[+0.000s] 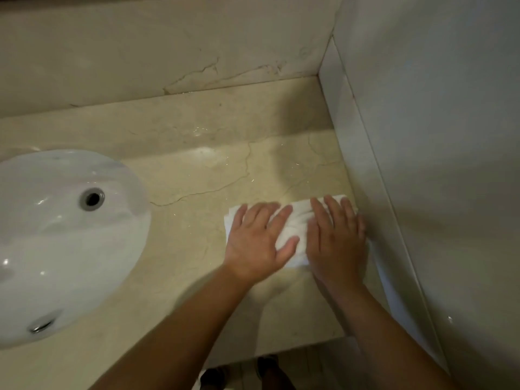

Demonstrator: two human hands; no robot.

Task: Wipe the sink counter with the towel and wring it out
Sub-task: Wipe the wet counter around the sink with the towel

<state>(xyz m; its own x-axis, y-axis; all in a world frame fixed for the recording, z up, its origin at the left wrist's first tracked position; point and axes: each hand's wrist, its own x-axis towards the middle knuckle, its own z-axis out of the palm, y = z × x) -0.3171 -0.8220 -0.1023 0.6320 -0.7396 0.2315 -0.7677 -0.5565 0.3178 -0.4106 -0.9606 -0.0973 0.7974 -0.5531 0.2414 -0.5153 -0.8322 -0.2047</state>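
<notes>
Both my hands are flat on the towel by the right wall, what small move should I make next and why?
Probably slide the towel away from you toward the backsplash, left hand and right hand pressing flat: water still glints on the counter just beyond it, and the side wall blocks going further right.

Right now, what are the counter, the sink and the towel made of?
The beige veined counter looks like polished marble: cracks, wet shine. The white oval sink bowl seems glazed ceramic, glossy with highlights. The white folded towel under both hands looks like soft cloth, wrinkled.
</notes>
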